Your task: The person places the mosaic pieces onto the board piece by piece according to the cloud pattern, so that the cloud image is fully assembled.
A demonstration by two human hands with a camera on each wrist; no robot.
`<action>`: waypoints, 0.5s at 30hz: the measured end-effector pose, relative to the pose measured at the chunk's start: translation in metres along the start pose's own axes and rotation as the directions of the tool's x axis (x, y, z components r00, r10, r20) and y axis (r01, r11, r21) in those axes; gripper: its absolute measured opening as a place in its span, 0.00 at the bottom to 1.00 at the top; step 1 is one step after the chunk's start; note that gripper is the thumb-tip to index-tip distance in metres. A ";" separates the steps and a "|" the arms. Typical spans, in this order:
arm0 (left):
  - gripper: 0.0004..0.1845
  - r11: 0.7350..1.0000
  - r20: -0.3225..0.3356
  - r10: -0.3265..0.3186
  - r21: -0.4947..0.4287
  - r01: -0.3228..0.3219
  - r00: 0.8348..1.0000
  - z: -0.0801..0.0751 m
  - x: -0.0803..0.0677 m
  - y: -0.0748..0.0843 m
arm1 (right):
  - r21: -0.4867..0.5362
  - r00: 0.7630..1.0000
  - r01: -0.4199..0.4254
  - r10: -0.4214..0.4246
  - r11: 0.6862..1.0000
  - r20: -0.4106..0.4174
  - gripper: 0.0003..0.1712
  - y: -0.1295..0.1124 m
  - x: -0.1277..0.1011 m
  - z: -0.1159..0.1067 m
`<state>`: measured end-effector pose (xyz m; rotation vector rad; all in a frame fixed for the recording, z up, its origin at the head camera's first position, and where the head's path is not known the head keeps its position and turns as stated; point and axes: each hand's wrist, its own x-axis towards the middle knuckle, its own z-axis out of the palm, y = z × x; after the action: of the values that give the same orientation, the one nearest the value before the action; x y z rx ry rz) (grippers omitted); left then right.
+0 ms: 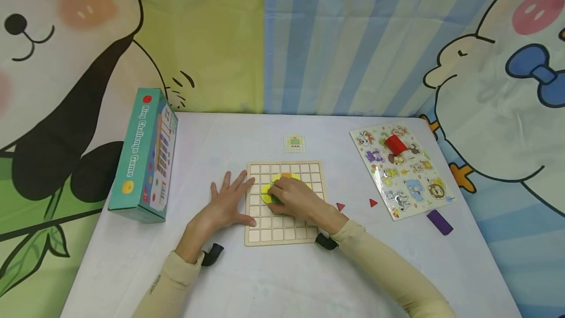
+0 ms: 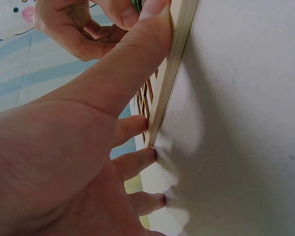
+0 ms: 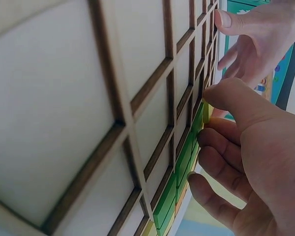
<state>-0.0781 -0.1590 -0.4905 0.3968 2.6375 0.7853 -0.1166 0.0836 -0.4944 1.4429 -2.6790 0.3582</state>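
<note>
A wooden grid board (image 1: 260, 234) lies on the white table, with yellow, green and orange pieces set in its upper middle. My left hand (image 1: 227, 205) is spread at the board's left side, its thumb on the frame and fingertips along the edge. Over the middle of the board, my right hand (image 1: 293, 198) has its fingers bent and pinches a yellow piece (image 3: 206, 112) between thumb and forefinger, down at the grid. Green pieces (image 3: 164, 204) sit in the cells beside its other fingers. In the head view this hand covers part of the coloured pieces.
A small pattern card (image 1: 295, 144) lies behind the board. To the right are two red triangles (image 1: 340, 206), an animal picture board (image 1: 410, 175) with a red block (image 1: 396, 145) on it, and a purple block (image 1: 439, 222). A teal game box (image 1: 141, 161) stands left.
</note>
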 end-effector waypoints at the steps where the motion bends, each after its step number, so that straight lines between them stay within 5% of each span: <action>1: 0.63 1.000 -0.001 0.001 0.001 -0.001 1.000 0.000 0.000 0.000 | 0.003 1.000 0.001 -0.001 1.000 -0.003 0.16 0.000 0.000 0.000; 15: 0.63 1.000 -0.008 0.000 -0.003 0.000 1.000 0.001 0.000 0.001 | -0.005 1.000 0.002 -0.002 1.000 -0.025 0.15 0.001 -0.001 -0.002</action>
<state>-0.0775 -0.1580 -0.4908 0.3933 2.6430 0.7925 -0.1174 0.0855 -0.4930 1.4306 -2.6566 0.3668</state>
